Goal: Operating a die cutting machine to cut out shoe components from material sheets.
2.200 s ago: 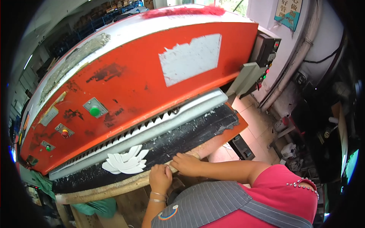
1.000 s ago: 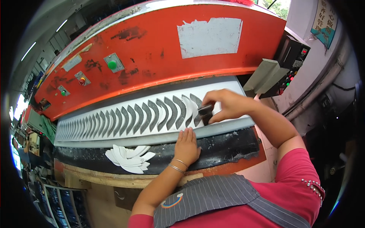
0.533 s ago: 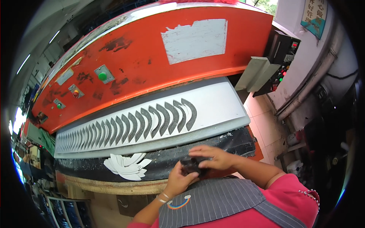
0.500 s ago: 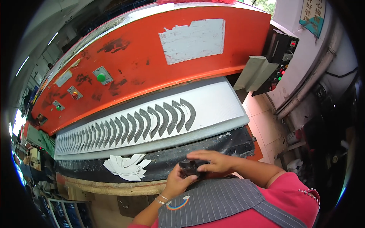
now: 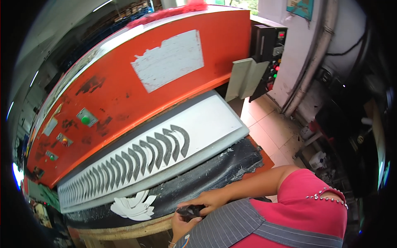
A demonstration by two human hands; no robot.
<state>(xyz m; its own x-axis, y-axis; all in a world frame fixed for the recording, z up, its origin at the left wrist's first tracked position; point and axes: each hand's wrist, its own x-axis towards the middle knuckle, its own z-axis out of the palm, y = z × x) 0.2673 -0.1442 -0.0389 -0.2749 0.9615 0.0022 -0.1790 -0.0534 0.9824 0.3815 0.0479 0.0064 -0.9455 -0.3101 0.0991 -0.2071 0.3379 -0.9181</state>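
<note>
Close to my body, at the front edge of the bench, both hands are on a small dark object [image 5: 190,211] whose kind I cannot make out. My left hand [image 5: 181,226] holds it from the near left, thumb along its side, the other fingers mostly hidden. My right hand [image 5: 212,200] closes over its far right side. To the left lies a loose pile of curved white cut pieces [image 5: 133,207] on a black sheet [image 5: 178,193]. Behind it, a long white sheet [image 5: 209,113] carries a row of dark grey crescent shapes [image 5: 182,140], narrowing toward the far left.
A large orange machine beam [image 5: 165,84] with push buttons [image 5: 85,120] spans above the white sheet. A bent metal guard [image 5: 247,78] and a black control box [image 5: 271,47] stand at its right end. Wood [image 5: 124,232] edges the bench; tiled floor [image 5: 262,124] shows at the right.
My view has swung to the right, shifting the scene leftward. My right hand, partly raised with fingers stretched before, has come down and closed over the dark object. My left hand still holds it.
</note>
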